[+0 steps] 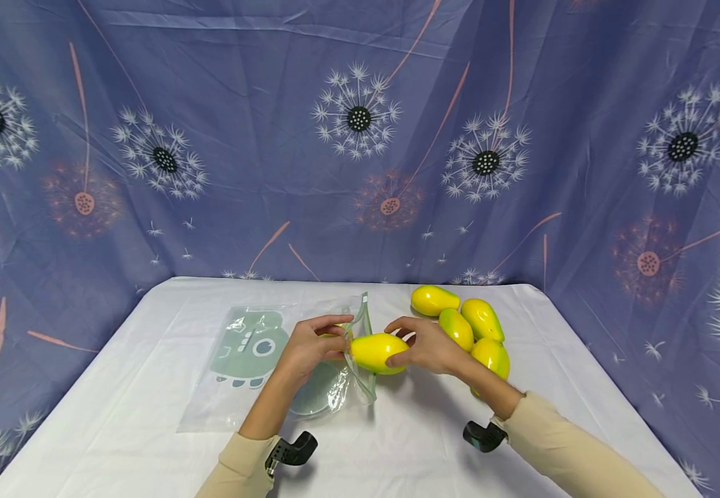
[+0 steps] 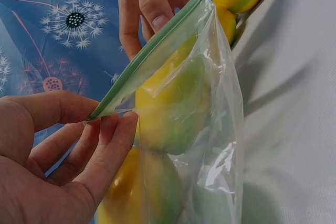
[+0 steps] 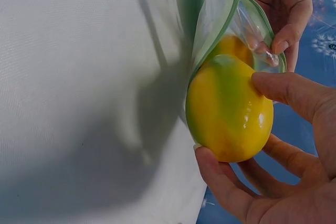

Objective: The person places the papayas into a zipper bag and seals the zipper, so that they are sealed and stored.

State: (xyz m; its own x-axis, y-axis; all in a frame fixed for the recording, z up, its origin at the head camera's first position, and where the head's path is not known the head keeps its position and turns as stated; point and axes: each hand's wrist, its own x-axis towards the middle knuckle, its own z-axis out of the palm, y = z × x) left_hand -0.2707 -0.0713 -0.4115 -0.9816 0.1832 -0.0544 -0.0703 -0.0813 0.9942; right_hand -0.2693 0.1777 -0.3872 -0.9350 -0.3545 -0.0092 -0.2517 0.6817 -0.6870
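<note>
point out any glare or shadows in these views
Head view: white glare on the bag; left wrist view: bright streaks on the bag's clear plastic, soft shadows on the tablecloth; right wrist view: small glints on the held fruit, broad dark shadows across the tablecloth.

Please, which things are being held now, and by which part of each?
The right grip holds a yellow-green fruit by the end outside the clear bag. The left grip pinches that bag by its green edge.
</note>
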